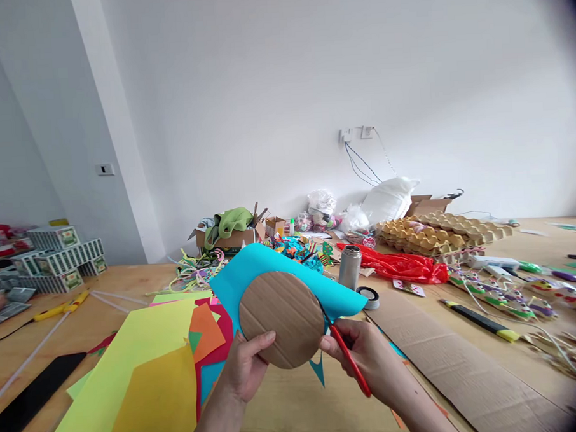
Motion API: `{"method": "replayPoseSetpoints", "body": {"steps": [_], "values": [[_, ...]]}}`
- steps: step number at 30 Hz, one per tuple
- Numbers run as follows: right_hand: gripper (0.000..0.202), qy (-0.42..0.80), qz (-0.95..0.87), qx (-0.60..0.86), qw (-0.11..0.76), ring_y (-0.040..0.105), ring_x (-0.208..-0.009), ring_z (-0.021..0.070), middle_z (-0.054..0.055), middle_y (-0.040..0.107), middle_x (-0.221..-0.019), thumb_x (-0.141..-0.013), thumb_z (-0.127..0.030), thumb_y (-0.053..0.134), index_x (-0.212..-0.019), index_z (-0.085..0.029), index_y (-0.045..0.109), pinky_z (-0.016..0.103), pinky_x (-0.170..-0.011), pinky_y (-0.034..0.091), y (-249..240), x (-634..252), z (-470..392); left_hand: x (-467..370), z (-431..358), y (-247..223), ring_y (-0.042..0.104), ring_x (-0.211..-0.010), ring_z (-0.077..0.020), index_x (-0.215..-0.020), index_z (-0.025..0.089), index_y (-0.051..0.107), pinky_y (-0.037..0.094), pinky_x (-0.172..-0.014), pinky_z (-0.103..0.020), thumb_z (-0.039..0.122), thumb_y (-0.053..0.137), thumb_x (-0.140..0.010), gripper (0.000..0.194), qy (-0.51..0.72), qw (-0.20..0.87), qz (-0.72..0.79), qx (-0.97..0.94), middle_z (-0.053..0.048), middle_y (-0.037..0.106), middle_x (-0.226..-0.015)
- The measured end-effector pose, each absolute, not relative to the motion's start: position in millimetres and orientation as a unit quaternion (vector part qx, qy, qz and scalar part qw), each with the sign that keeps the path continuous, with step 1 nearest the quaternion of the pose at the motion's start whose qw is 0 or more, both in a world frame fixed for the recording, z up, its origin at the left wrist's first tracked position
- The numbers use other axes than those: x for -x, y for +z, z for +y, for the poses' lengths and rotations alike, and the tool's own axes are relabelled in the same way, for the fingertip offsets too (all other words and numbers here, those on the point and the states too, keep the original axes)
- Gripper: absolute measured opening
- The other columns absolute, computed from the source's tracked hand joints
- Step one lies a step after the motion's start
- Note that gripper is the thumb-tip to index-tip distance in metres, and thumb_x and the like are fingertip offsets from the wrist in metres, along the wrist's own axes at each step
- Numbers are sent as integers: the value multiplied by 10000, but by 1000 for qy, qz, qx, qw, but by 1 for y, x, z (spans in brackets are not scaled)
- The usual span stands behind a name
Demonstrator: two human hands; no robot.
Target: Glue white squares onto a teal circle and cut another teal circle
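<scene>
A round cardboard disc [280,318] lies against a sheet of bright blue paper [261,262], and both are held up above the table. My left hand [249,364] pinches them at the lower left, thumb on the cardboard. In my right hand [363,346] are red-handled scissors [349,360], their dark blades at the disc's right edge, partly hidden by the blue paper. A pointed strip of blue paper [317,371] dangles below, beside the disc.
Yellow paper [145,337] and orange sheets spread on the left. A long cardboard strip [447,355], a utility knife [481,320] and a tape roll [369,298] are on the right. Behind stand a metal bottle [350,267], a red plastic bag [405,265] and egg trays [427,235].
</scene>
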State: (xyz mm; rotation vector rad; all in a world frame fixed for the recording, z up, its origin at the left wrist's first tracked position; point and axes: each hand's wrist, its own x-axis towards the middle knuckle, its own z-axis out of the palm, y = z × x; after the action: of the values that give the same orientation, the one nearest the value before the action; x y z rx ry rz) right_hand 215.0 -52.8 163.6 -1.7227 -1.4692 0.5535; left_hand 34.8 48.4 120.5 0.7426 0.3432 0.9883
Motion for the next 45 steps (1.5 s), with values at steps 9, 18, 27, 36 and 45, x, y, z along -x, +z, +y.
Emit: {"method": "replayPoseSetpoints", "body": {"steps": [9,18,27,36,45], "values": [[586,220,-574,676,405,218,-489,85,-65,251,-506,-683,-700,613,-540,-223,306,241,-439,145,160,-217,-52,-34,51,117,576,-1147,-329,-1292,206,567,436,-996,-451,139,794,-614,718,458,806,162,-338,-103,699,-1115],[550,230,-582,664,408,252,-497,87,-63,277,-529,-717,-665,615,-565,-219,333,237,-447,162,158,-219,-54,-33,51,117,573,-1150,-332,-1308,204,552,435,-992,-456,146,778,-638,710,442,810,142,-358,-113,682,-1152],[582,231,-583,660,413,248,-485,88,-62,274,-510,-686,-707,614,-545,-223,324,248,-445,163,158,-221,-53,-32,51,119,578,-1144,-323,-1297,194,564,432,-995,-440,152,781,-641,692,437,810,140,-366,-114,691,-1132],[602,229,-586,665,401,263,-494,95,-54,301,-517,-645,-754,608,-553,-220,348,246,-450,176,158,-223,-53,-31,52,117,589,-1127,-329,-1291,208,568,451,-972,-451,137,774,-642,685,431,809,149,-371,-109,699,-1115],[624,251,-597,658,384,247,-520,98,-51,290,-541,-615,-798,584,-560,-214,370,247,-458,169,168,-220,-57,-27,53,121,598,-1111,-349,-1277,187,581,451,-968,-462,154,796,-599,711,427,804,162,-382,-126,706,-1089]]}}
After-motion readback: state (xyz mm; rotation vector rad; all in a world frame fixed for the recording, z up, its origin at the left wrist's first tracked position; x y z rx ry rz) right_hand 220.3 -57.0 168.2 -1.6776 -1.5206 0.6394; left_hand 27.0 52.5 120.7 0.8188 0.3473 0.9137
